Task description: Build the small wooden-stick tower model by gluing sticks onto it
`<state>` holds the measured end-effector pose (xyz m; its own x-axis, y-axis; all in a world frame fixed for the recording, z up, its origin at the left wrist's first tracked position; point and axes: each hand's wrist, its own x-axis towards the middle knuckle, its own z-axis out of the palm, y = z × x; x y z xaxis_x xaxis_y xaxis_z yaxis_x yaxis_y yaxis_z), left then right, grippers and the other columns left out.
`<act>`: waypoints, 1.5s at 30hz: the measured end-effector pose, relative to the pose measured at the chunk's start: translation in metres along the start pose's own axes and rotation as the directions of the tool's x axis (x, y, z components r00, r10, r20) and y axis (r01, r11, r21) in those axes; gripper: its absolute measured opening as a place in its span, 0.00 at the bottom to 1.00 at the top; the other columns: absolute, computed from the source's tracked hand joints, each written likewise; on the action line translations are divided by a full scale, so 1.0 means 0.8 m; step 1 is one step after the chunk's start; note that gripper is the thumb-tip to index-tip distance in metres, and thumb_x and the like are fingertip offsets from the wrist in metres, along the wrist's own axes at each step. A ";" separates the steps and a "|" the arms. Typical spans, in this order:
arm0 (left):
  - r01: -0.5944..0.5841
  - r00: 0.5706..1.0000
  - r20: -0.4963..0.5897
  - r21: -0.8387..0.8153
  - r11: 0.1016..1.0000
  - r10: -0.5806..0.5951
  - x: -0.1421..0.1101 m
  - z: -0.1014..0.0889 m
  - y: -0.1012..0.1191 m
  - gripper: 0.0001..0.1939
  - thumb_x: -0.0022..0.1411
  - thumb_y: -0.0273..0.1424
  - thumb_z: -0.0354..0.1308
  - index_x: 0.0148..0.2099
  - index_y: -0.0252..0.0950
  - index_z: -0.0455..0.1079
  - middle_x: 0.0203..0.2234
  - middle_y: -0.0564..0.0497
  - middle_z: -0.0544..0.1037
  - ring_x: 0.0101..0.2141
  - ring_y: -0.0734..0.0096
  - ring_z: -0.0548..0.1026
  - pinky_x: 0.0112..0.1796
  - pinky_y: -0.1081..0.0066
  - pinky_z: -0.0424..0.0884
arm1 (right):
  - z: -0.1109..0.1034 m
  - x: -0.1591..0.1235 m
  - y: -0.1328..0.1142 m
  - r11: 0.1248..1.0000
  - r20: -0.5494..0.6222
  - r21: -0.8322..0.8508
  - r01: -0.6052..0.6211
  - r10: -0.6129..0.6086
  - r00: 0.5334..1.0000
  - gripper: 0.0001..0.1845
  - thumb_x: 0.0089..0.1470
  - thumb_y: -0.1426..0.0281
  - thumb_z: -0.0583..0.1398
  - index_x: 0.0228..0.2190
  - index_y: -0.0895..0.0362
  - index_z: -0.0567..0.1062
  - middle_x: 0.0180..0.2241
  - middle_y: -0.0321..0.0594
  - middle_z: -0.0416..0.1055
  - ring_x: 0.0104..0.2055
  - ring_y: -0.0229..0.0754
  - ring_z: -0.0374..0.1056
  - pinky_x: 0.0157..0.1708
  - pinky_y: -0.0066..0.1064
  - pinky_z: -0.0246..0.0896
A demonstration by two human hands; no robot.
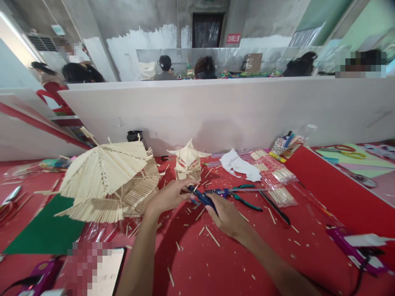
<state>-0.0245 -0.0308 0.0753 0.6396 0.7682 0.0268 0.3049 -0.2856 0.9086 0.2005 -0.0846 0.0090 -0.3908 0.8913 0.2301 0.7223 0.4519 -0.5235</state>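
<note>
My right hand [226,214] is closed around dark blue-handled pliers [203,199], over the middle of the red table. At the tool's jaws, my left hand [174,196] is pinched; a pale sliver shows by its fingertips, but what it grips is too small to make out. Just behind both hands stands a small pagoda-like model [188,161] made of wooden sticks. A larger stick model [108,176] with a wide layered roof is left of my left arm. Beyond my right hand lie a blue tool [217,192] with a red light and green-handled pliers [248,202].
Bundles of wooden sticks [279,181] in plastic and a crumpled white tissue [239,164] lie right of the small model. Loose sticks are scattered about. A phone [108,271] and green sheet [49,228] are at left. A white partition [216,111] bounds the back.
</note>
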 end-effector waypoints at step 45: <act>-0.021 0.994 -0.092 0.403 0.915 0.064 0.009 0.008 0.008 0.22 0.60 0.39 0.61 0.57 0.45 0.67 0.52 0.47 0.73 0.51 0.60 0.70 0.54 0.58 0.65 | 0.014 -0.016 -0.005 0.777 0.153 0.590 -0.219 0.158 0.975 0.25 0.66 0.55 0.42 0.37 0.57 0.70 0.28 0.39 0.70 0.29 0.39 0.65 0.32 0.30 0.61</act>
<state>-0.0132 -0.0308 0.0788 0.5902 0.7978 0.1228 0.5495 -0.5086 0.6629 0.1959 -0.0979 -0.0013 -0.3544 0.9350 0.0161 0.3102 0.1338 -0.9412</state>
